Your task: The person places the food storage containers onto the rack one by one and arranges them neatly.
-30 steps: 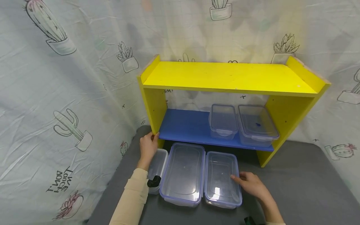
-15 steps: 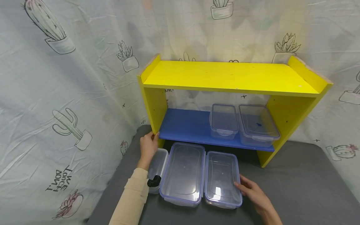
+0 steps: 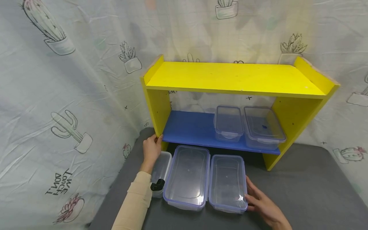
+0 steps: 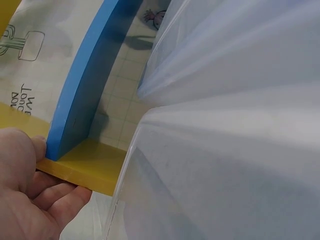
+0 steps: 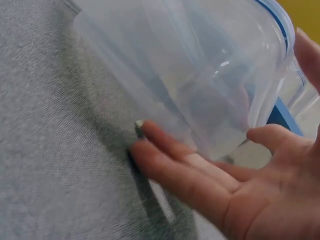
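Observation:
My left hand grips the front edge of the left side panel of a yellow and blue shelf unit, close to the blue board. In the left wrist view, the thumb and fingers lie on either side of the yellow panel. My right hand touches the right side of a clear lidded food container on the table, its fingers extended along the clear wall. To the left stand a larger food container and a narrow container, partly covered by my left arm.
Two more lidded containers, a small one and a larger one, stand on the right part of the blue board. The grey table extends to the right. A cactus-print curtain hangs behind and at the left.
My right hand has slid from the lid's edge down to the container's right side, moving slightly right and toward me. The right container has shifted slightly. The left hand keeps its place.

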`<move>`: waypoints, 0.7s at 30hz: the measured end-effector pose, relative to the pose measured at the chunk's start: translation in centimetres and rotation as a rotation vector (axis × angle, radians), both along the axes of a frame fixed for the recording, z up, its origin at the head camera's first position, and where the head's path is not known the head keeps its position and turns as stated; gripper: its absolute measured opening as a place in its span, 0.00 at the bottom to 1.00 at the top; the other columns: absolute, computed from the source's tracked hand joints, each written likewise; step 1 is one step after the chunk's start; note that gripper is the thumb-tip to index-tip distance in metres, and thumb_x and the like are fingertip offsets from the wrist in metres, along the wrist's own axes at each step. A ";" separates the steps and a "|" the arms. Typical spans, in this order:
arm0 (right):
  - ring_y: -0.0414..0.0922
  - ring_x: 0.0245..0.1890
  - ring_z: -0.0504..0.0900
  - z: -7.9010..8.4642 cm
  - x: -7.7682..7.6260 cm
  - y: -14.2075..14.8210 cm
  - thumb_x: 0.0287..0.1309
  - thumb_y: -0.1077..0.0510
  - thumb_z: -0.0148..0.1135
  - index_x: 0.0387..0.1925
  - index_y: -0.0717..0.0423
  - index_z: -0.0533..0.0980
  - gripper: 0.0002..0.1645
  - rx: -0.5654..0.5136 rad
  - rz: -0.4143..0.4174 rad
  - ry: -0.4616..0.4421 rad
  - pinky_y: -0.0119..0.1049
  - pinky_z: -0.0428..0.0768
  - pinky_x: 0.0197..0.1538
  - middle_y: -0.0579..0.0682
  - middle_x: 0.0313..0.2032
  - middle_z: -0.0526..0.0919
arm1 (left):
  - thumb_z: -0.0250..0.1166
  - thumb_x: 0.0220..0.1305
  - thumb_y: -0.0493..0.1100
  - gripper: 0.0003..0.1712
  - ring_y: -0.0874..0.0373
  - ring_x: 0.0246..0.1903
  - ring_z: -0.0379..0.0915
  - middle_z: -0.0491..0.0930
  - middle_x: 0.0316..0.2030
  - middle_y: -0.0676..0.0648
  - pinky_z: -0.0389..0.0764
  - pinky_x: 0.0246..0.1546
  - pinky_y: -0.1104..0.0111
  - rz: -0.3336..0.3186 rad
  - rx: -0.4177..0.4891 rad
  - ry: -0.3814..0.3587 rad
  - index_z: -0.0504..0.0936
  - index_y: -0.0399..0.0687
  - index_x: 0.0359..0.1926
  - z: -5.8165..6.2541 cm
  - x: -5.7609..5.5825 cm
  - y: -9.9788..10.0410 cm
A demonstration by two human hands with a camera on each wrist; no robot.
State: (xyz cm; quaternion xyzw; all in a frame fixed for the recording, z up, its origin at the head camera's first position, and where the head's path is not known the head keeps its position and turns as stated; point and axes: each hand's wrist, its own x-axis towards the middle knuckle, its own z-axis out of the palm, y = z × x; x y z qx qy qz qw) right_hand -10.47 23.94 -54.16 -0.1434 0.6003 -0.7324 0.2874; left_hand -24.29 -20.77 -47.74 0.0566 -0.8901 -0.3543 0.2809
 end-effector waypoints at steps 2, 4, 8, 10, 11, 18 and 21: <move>0.38 0.58 0.76 0.0 0.1 0.1 0.73 0.64 0.42 0.75 0.37 0.28 0.46 -0.008 0.018 -0.006 0.45 0.78 0.55 0.26 0.67 0.58 | 0.62 0.68 0.47 0.16 0.55 0.14 0.64 0.74 0.15 0.44 0.63 0.18 0.68 0.000 0.001 -0.002 0.83 0.39 0.30 0.0 0.0 0.0; 0.36 0.60 0.74 0.1 0.2 0.1 0.73 0.64 0.43 0.75 0.33 0.27 0.47 -0.004 0.018 -0.018 0.45 0.78 0.56 0.38 0.73 0.48 | 0.62 0.68 0.47 0.16 0.54 0.14 0.64 0.73 0.14 0.44 0.62 0.18 0.67 0.000 0.003 -0.002 0.82 0.39 0.29 0.0 0.0 0.1; 0.35 0.61 0.72 0.3 0.2 -0.1 0.72 0.65 0.45 0.74 0.28 0.27 0.50 0.015 -0.007 -0.027 0.43 0.77 0.58 0.53 0.75 0.35 | 0.62 0.68 0.47 0.16 0.54 0.15 0.64 0.74 0.15 0.44 0.63 0.18 0.67 0.002 0.003 -0.003 0.82 0.40 0.29 0.1 0.0 0.1; 0.35 0.61 0.73 0.5 0.3 -0.1 0.71 0.65 0.46 0.75 0.29 0.28 0.51 0.037 -0.021 -0.034 0.41 0.77 0.58 0.57 0.75 0.34 | 0.62 0.68 0.47 0.16 0.53 0.15 0.64 0.74 0.15 0.44 0.63 0.19 0.67 0.003 0.002 -0.003 0.82 0.40 0.29 0.1 0.0 0.1; 0.38 0.62 0.73 0.6 0.3 -0.2 0.71 0.65 0.48 0.75 0.30 0.28 0.51 0.055 -0.029 -0.035 0.41 0.77 0.58 0.60 0.75 0.32 | 0.62 0.68 0.47 0.16 0.53 0.15 0.65 0.74 0.15 0.44 0.63 0.19 0.66 0.004 0.000 -0.003 0.82 0.40 0.29 0.1 0.0 0.1; 0.43 0.63 0.71 0.5 0.3 -0.1 0.70 0.64 0.49 0.76 0.35 0.29 0.51 0.067 -0.053 -0.018 0.41 0.77 0.56 0.65 0.75 0.29 | 0.62 0.68 0.48 0.16 0.52 0.16 0.65 0.74 0.16 0.44 0.63 0.20 0.66 0.018 0.001 -0.017 0.82 0.40 0.30 0.1 0.0 0.0; 0.36 0.61 0.73 0.0 0.4 0.1 0.69 0.67 0.47 0.76 0.35 0.30 0.50 0.000 -0.050 0.009 0.41 0.78 0.55 0.46 0.74 0.48 | 0.62 0.67 0.48 0.15 0.52 0.16 0.66 0.76 0.16 0.44 0.64 0.21 0.66 0.022 0.007 -0.019 0.83 0.40 0.31 0.1 0.0 0.0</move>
